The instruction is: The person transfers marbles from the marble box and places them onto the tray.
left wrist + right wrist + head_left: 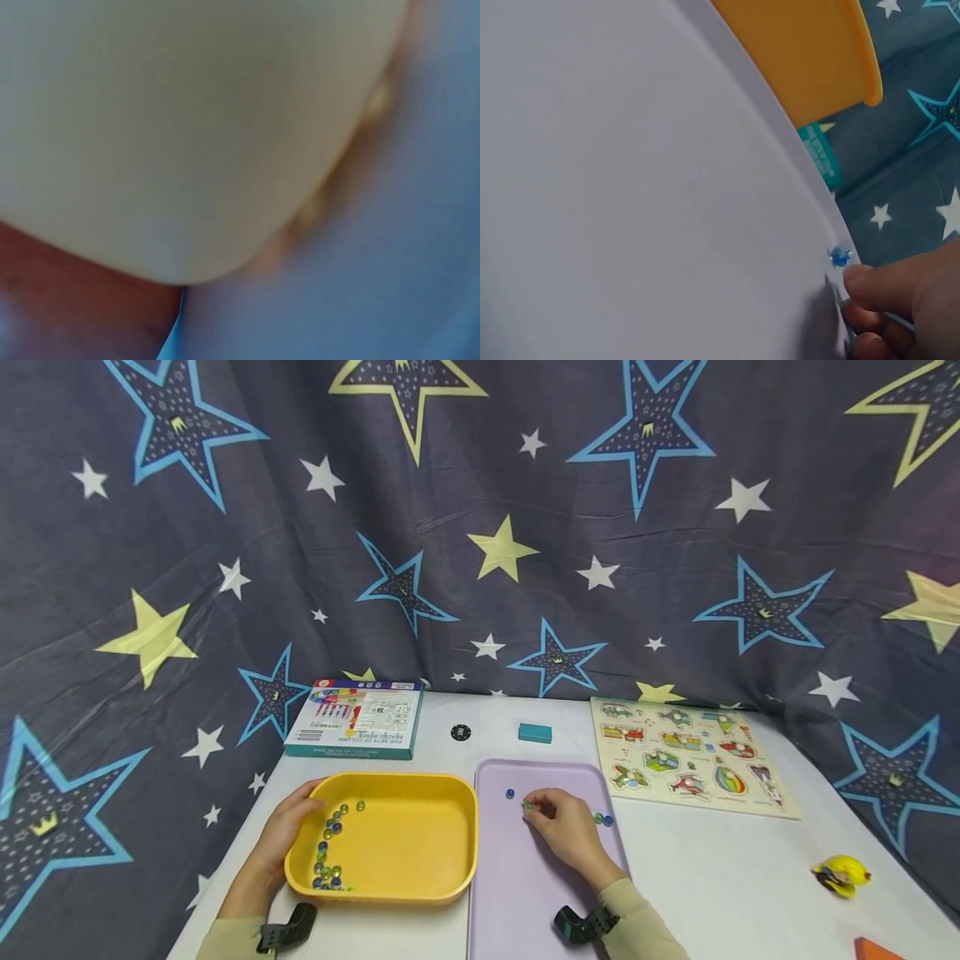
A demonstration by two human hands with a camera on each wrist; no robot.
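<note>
A yellow bin point(397, 835) holds several blue and green glass marbles point(327, 852) along its left side. My left hand point(281, 835) grips the bin's left edge; in the left wrist view a blurred pale surface point(195, 135) covers most of the picture. To the right of the bin lies a lilac tray point(517, 877). Above its far part, my right hand point(566, 828) pinches a green marble point(528, 806) between thumb and fingertips. A blue marble point(510, 793) rests on the tray just left of those fingers, and a few more marbles point(603, 819) sit by the tray's right edge.
Behind the bin is a flat boxed set point(356, 718). A black round chip point(461, 732) and a teal block point(535, 732) lie beyond the tray. On the right are a picture puzzle board point(690, 756), a yellow toy point(842, 875) and an orange object point(873, 950).
</note>
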